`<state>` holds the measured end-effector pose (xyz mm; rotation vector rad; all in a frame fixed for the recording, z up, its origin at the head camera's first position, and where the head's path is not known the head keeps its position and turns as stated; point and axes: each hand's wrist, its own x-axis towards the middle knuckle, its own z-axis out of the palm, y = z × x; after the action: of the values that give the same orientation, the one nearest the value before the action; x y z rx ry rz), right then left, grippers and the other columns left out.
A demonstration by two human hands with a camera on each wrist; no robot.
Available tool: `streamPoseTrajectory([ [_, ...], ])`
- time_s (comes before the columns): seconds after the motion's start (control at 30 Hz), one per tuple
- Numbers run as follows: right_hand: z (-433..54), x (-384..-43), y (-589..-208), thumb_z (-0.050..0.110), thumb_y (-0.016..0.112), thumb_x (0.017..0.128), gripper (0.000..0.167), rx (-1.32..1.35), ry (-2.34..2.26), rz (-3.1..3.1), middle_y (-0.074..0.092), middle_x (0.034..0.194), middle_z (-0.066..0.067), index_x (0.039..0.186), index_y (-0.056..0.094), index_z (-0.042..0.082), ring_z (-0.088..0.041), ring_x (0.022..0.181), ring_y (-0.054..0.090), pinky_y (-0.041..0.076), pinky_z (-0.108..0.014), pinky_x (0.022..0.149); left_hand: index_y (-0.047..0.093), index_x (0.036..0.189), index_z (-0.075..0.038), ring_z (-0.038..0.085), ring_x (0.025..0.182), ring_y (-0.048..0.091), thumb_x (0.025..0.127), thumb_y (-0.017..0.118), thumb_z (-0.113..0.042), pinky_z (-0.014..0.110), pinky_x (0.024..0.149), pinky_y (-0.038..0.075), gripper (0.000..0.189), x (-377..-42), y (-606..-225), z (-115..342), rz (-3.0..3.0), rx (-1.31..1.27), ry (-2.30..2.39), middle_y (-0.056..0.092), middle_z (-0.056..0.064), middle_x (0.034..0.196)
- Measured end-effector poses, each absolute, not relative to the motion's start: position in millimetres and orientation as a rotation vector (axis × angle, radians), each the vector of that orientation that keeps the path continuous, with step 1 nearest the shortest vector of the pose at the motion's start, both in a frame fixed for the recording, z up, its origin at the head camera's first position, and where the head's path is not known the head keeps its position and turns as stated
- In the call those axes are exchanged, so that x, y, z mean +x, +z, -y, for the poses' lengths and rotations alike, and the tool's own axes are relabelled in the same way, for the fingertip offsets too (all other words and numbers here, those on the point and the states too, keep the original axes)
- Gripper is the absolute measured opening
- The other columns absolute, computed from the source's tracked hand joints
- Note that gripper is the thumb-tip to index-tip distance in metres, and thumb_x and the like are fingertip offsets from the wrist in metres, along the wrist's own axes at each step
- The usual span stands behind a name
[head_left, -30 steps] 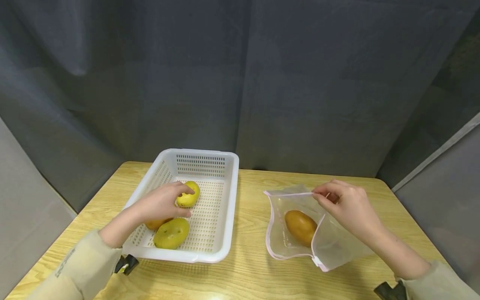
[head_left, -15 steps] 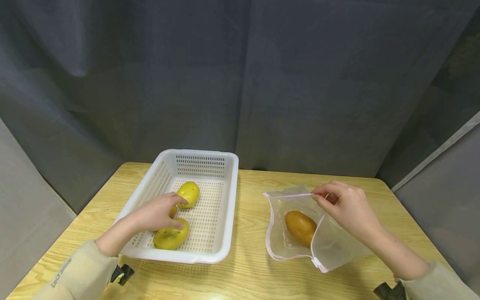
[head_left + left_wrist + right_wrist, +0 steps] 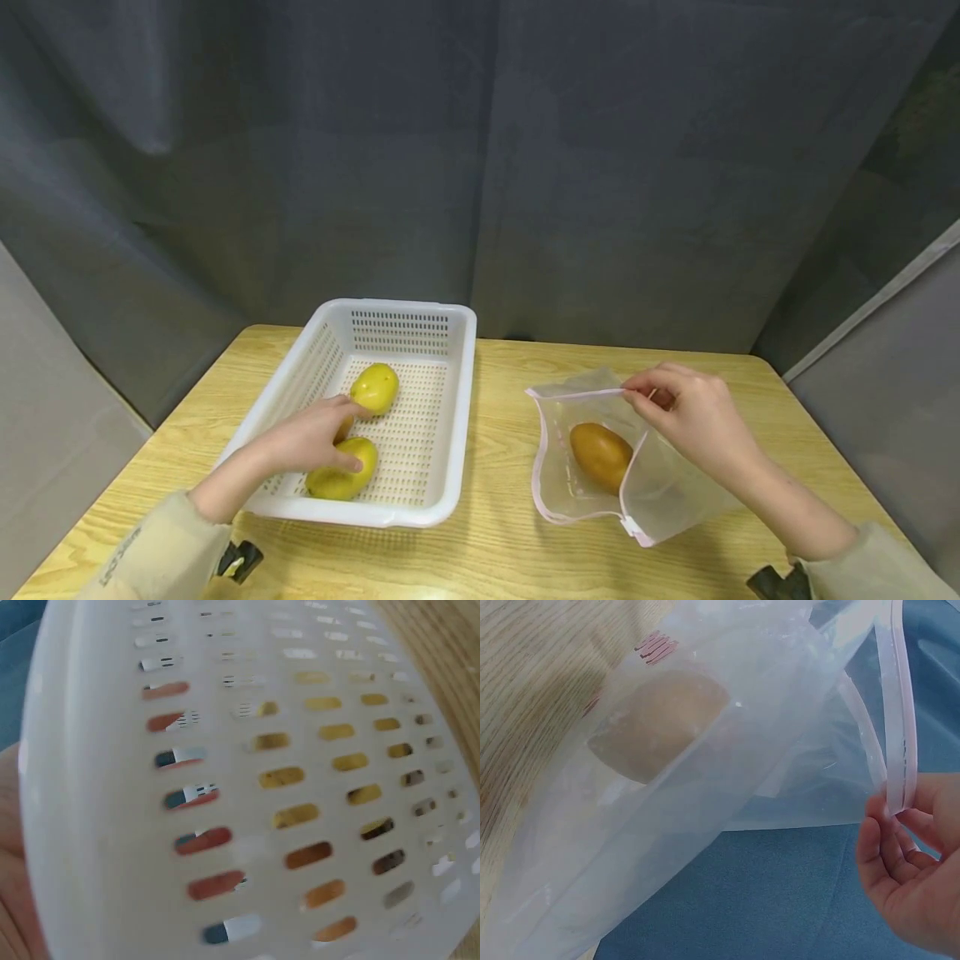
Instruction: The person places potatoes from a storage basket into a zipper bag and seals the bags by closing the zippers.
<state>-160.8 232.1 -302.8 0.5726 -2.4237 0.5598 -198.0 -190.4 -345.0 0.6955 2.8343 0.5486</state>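
Note:
In the head view my left hand (image 3: 311, 437) reaches into the white plastic basket (image 3: 467, 400). Its thumb lies over the front yellow mango (image 3: 341, 479), and its fingertips are near the rear yellow mango (image 3: 375, 388). Between them an orange mango (image 3: 343, 429) is mostly hidden under the hand. The left wrist view shows the basket's slotted wall (image 3: 97, 825), with yellow and orange fruit behind it. My right hand (image 3: 697, 412) pinches the edge of a clear zip bag (image 3: 555, 433) with a pink rim, holding its mouth open. An orange-brown mango (image 3: 600, 457) lies inside.
Basket and bag sit on a light wooden table (image 3: 495, 550), with a strip of tabletop between them. A dark curtain (image 3: 480, 167) hangs behind the table's far edge. The bag's white slider (image 3: 630, 525) faces the near side.
The left hand has moved nearer and lower in the basket, from beside the rear yellow mango to over the orange and front yellow ones. The right hand and the bag stay nearly still.

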Motion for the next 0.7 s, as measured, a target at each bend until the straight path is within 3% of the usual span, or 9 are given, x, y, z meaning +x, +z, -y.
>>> streamPoseTrajectory([
  [0.27, -232, -161, -303, 0.006, 0.074, 0.072, 0.011, 0.58, 0.573, 2.43, 0.061, 0.07, 0.009, 0.076, 0.069, 0.015, 0.003, 0.054, 0.047, 0.039, -0.011, 0.047, 0.056, 0.117, 0.001, 0.016, 0.08, 0.044, 0.065, 0.078, -0.027, 0.031, 0.07, 0.04, 0.062, -196, -351, 195, -2.859, 0.716, 0.516, 0.051, 0.001, 0.086],
  [0.53, -232, -161, -304, 0.006, 0.074, 0.071, 0.01, 0.587, 0.573, 2.438, 0.061, 0.07, 0.009, 0.076, 0.069, 0.014, 0.004, 0.054, 0.048, 0.04, -0.011, 0.048, 0.055, 0.118, 0.001, 0.017, 0.086, 0.048, 0.063, 0.079, -0.024, 0.034, 0.077, 0.043, 0.065, -195, -360, 195, -2.845, 0.674, 0.511, 0.054, 0.005, 0.1],
  [0.7, -233, -161, -305, 0.006, 0.074, 0.072, 0.01, 0.589, 0.569, 2.435, 0.061, 0.07, 0.009, 0.076, 0.069, 0.014, 0.004, 0.054, 0.048, 0.039, -0.011, 0.048, 0.055, 0.119, -0.001, 0.029, 0.105, 0.051, 0.062, 0.08, -0.025, 0.046, 0.091, 0.042, 0.067, -193, -363, 195, -2.82, 0.668, 0.501, 0.054, 0.014, 0.117],
])
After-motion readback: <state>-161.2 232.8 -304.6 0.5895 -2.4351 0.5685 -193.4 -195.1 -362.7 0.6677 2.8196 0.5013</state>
